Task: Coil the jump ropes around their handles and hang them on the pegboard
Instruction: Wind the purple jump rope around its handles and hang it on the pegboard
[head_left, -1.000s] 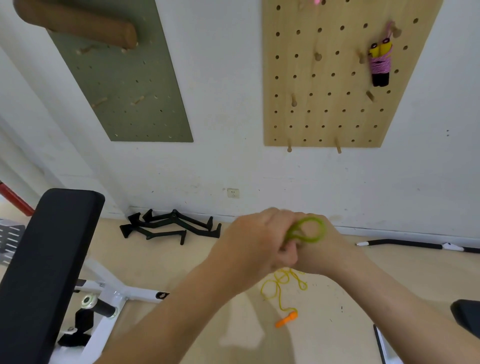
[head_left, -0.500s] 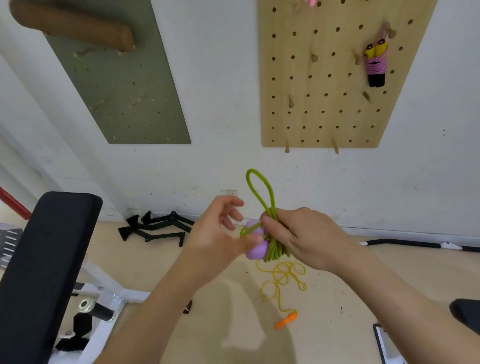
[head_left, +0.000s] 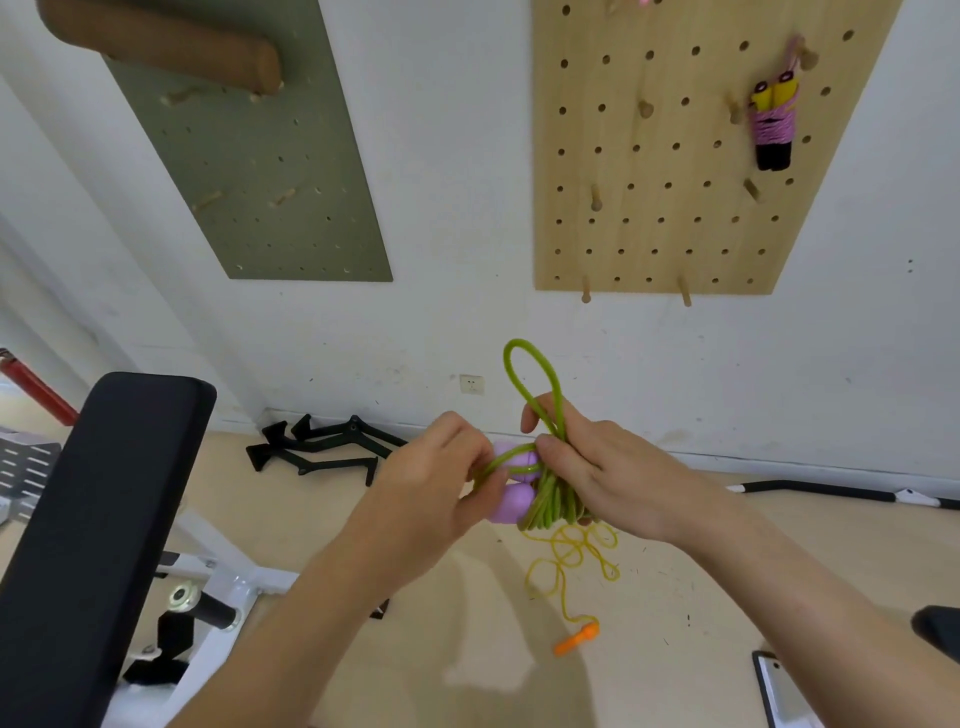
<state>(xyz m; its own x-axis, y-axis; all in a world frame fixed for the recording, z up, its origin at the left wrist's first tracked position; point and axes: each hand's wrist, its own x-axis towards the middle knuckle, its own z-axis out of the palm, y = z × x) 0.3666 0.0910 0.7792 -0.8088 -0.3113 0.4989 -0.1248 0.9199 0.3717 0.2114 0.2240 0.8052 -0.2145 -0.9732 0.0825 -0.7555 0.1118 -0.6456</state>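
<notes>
The right hand (head_left: 597, 467) grips the coiled green jump rope (head_left: 553, 499) on its purple handles (head_left: 511, 501), while the left hand (head_left: 441, 483) beside it pinches a strand.

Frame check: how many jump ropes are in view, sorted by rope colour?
green rope, gripped by the left hand and the right hand: 1
yellow rope, loose on the floor: 1
pink rope, coiled and hung on the wooden pegboard: 1
Total: 3
</notes>
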